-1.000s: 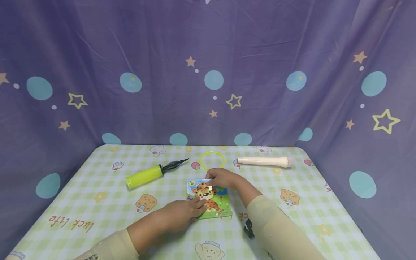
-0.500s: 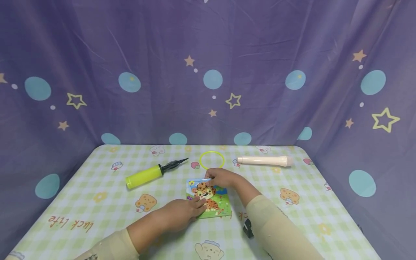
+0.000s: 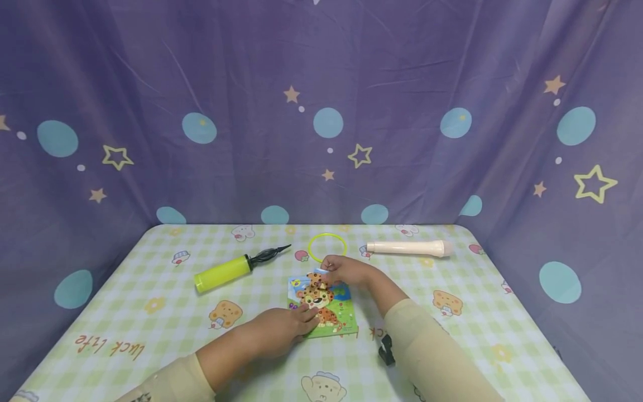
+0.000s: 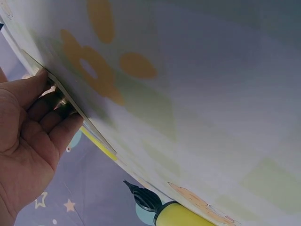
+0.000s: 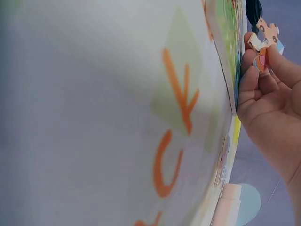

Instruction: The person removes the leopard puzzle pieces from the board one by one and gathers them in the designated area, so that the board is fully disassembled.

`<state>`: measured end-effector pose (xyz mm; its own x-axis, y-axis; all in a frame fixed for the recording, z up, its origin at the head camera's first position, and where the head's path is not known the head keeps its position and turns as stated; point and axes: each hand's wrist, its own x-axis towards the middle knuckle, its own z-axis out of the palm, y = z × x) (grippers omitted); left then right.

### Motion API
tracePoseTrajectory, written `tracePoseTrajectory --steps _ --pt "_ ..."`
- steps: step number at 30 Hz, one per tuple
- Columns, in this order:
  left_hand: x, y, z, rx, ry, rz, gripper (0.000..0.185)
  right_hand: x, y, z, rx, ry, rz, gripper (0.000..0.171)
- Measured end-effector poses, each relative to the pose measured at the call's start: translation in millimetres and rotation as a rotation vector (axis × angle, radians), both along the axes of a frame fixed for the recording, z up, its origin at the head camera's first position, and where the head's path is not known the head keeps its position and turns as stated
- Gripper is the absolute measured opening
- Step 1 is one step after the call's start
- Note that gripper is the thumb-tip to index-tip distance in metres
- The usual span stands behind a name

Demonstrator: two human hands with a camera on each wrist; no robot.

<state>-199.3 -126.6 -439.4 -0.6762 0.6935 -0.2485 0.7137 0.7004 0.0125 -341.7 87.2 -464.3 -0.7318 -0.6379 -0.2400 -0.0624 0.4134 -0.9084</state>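
Note:
A leopard-picture jigsaw puzzle (image 3: 344, 322) lies flat near the middle of the table, its thin board edge visible in both wrist views. My left hand (image 3: 283, 329) rests on its lower left part, fingertips touching the picture with the fingers nearly straight. At the top of the board, my right hand (image 3: 351, 271) pinches a spotted puzzle piece (image 5: 269, 34) between thumb and fingers. That puzzle piece stands up from the picture at the board's upper edge, with part of it hidden behind the fingers in the head view.
To the left lies a yellow balloon pump (image 3: 224, 272) with a black nozzle. A thin yellow ring (image 3: 310, 247) lies behind the puzzle, near my right hand. At the back right is a pale pink toy microphone (image 3: 409, 248). A purple curtain (image 3: 241, 178) encloses the table's far side.
My right hand has risen slightly, raising the spotted puzzle piece from the top of the picture. The left hand has stayed put on the puzzle.

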Motion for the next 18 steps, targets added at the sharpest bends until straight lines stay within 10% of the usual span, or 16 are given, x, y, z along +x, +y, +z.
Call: tracePoseTrajectory --steps 18 --pt "0.8 -1.3 -0.3 0.005 0.001 -0.014 0.048 5.6 -3.2 4.6 0.063 0.077 0.012 0.013"
